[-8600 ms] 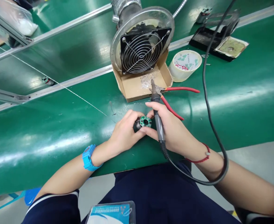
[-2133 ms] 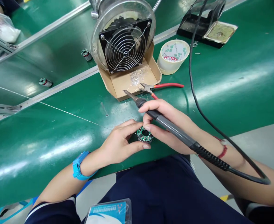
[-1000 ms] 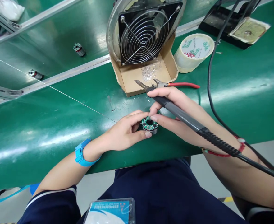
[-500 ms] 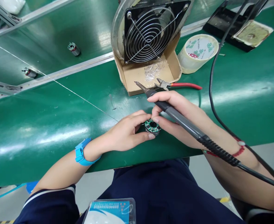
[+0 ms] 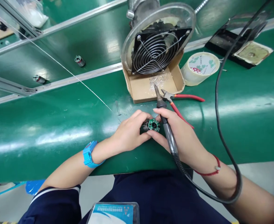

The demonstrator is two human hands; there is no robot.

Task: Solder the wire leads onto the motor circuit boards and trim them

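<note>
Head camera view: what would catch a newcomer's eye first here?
The two hands meeting at the near edge of the green bench: the left hand and right hand pinch a small motor with a round green circuit board, the right also gripping a soldering iron pointing away. Behind stands a round-hooded extraction fan over a cardboard tray.

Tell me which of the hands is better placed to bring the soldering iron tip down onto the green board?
The right hand: it already grips the soldering iron, though the tip points away toward the cardboard tray. The left hand is busy holding the small motor with its green board.
</note>
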